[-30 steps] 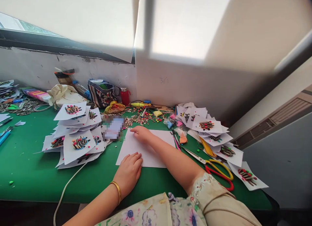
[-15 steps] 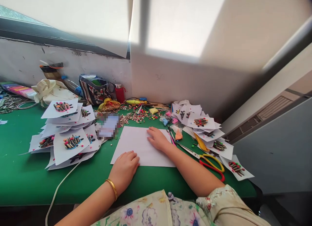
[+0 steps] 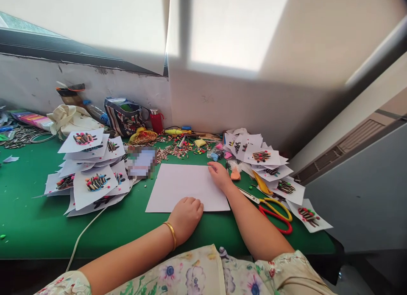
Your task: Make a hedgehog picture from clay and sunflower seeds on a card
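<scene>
A blank white sheet of paper lies on the green tabletop in front of me. My left hand rests palm down across its near edge, fingers together and slightly bent. Toward the far right corner, my right hand lies over the paper, its fingers pointing up and left; the arm covers part of the right edge. Neither hand visibly grips anything. Scissors with yellow and red handles lie right of my right forearm, beside an orange lump of clay.
White cards with striped decorations form a pile on the left and another on the right. Behind the paper are scattered seeds, a striped bag and a red bottle. A white cable hangs over the front edge.
My left hand has slid right along the paper's near edge. My right hand has moved right, toward the paper's far right corner, now covering the pens seen there before. The view shifted slightly.
</scene>
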A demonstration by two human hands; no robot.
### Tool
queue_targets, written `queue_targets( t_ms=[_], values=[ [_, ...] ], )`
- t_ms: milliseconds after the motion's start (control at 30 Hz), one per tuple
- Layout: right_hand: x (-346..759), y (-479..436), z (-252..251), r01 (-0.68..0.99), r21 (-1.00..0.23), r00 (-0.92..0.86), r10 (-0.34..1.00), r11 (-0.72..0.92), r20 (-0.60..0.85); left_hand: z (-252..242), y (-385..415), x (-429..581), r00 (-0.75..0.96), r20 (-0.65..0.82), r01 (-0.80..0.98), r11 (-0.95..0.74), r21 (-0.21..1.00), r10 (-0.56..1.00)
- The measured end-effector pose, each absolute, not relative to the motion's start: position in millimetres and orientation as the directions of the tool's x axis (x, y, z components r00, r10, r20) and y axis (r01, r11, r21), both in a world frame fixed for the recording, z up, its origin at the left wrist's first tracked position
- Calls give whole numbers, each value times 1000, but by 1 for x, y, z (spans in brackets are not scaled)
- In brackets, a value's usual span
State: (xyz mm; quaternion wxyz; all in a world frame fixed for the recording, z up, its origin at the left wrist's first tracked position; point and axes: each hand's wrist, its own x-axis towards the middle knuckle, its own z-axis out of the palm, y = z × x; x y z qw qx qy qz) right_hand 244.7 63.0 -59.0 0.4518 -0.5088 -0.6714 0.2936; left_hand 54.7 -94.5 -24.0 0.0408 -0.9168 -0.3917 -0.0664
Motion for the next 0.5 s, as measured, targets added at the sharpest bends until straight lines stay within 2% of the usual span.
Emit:
queue_targets(
  t_ms=[100,267,400,500],
  values=[
    [249,61,-55,324,-896,-50,952,303,303,-22,-89,56,633,136,762,-644,63,762],
    [261,63,-48,99,-960,13,964,263,266,-16,-84,38,440,235,750,-498,435,867],
    [271,66,-40,-112,-958,67,964,263,257,-18,-86,24,207,287,642,-351,681,935],
    [278,66,-31,-361,-903,99,972,235,213,-23,-89,16,100,365,463,-368,806,926]
  ],
)
